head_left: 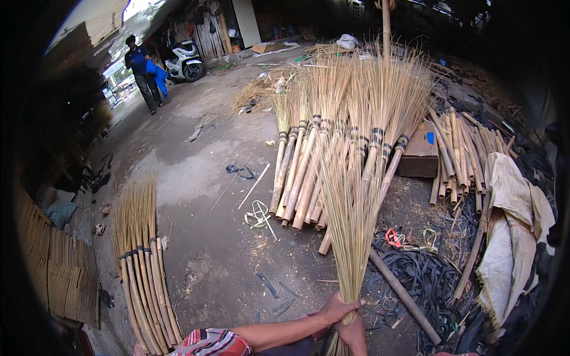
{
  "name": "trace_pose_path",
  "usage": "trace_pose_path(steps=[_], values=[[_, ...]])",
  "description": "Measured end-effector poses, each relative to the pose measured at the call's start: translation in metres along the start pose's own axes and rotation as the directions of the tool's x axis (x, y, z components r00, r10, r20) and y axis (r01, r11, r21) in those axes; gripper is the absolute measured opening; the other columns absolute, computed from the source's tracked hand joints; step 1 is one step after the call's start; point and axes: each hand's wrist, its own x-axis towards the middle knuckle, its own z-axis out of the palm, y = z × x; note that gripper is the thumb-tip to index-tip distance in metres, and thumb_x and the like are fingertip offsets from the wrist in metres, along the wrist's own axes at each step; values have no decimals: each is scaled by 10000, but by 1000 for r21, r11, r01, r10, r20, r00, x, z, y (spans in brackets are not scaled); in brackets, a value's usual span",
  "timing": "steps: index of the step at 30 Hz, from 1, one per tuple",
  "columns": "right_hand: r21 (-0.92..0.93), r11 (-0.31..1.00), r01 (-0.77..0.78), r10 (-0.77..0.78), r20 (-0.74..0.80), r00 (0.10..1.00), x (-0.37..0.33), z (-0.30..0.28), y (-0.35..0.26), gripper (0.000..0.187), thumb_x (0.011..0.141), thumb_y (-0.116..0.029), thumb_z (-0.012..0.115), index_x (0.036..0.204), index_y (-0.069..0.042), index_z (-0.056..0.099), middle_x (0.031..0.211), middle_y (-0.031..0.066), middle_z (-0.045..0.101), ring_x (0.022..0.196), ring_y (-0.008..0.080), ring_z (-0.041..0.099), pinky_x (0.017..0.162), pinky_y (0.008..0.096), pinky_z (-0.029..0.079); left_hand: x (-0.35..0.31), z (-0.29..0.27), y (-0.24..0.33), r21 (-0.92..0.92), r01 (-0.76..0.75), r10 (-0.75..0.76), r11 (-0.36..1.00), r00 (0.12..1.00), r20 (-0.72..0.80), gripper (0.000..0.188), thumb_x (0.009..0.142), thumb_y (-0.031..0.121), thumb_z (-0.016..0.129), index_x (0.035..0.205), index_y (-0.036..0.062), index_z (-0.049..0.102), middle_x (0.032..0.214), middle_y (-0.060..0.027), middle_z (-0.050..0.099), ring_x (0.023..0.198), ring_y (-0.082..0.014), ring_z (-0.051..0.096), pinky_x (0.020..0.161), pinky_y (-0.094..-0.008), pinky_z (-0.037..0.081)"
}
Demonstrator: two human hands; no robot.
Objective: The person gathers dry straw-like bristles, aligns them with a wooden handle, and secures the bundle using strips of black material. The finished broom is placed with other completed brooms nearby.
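Note:
Upright before me stands a bundle of thin straw-coloured sticks (350, 237), its tips fanning out at the top. My left hand (337, 308) is wrapped round its lower part, the forearm reaching in from the lower left beside red checked cloth. Just below it, my right hand (354, 335) grips the same bundle, its fingers partly hidden. Beyond the bundle lie several stick brooms (309, 160) with bamboo handles and dark bands at the necks. A wooden pole (407, 296) lies right of my hands.
A tangle of black strips (415, 273) spreads at the right, by a pale sack (516, 225). Bamboo lengths (460, 148) lie behind, beside a brown box (420, 155). More brooms (145, 285) lie left. A person (142, 65) with blue cloth stands near a scooter (185, 62).

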Motion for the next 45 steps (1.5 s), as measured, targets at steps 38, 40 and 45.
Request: trace_pose_path(steps=[38,40,45], values=[[207,978,33,-35,6,999,0,13,29,551,814,-63,791,1338,-2,630,1161,73,737,1079,190,698,935,356,540,-2,0,-9,-142,153,-146,978,987,60,274,930,233,766,1062,25,647,861,-13,647,809,-110,608,727,-291,502],[180,983,40,-38,-19,999,0,17,30,562,815,-125,810,1334,-7,631,1167,117,738,1095,240,706,938,381,542,-3,-2,-11,-110,142,-140,984,990,18,267,936,227,754,1065,23,642,862,-7,638,807,-107,599,721,-290,496],[33,995,-98,98,11,995,-7,16,18,598,830,-265,840,1335,-19,635,1156,207,747,1118,361,726,937,439,550,-4,-6,-12,-64,181,-178,981,983,43,419,934,222,761,1245,14,572,997,-20,617,915,-118,586,806,-300,510]])
